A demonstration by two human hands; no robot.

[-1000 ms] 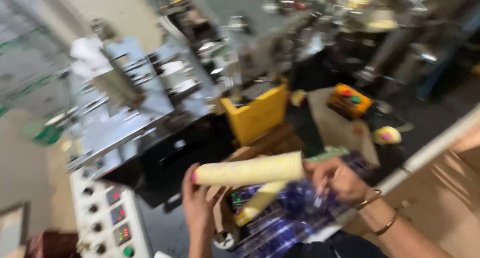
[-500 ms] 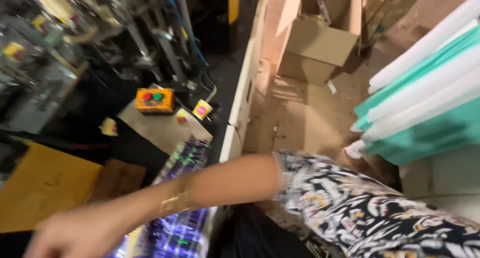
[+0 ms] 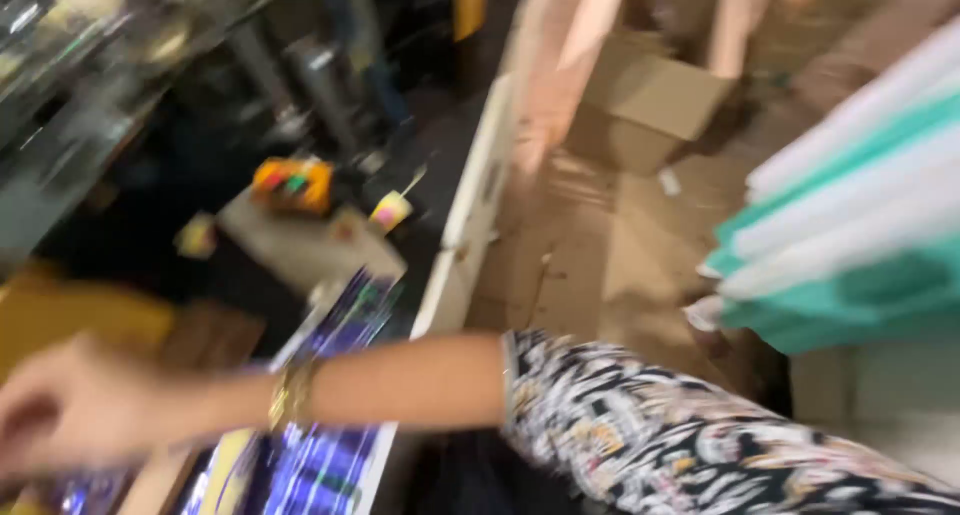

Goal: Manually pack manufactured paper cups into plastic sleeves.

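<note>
The right hand [image 3: 70, 405] reaches left across the body — blurred, its grip impossible to tell — just above shiny purple printed sheets [image 3: 320, 455] stacked at the worktop's edge; the left hand is out of sight.

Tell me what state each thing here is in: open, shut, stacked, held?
Right hand: blurred, reaching left, seemingly empty.
Gold bracelet: worn on the wrist.
Cardboard box: open, on the floor.
White and teal rolls: stacked, lying flat.
Orange button box: resting on a cardboard sheet.
</note>
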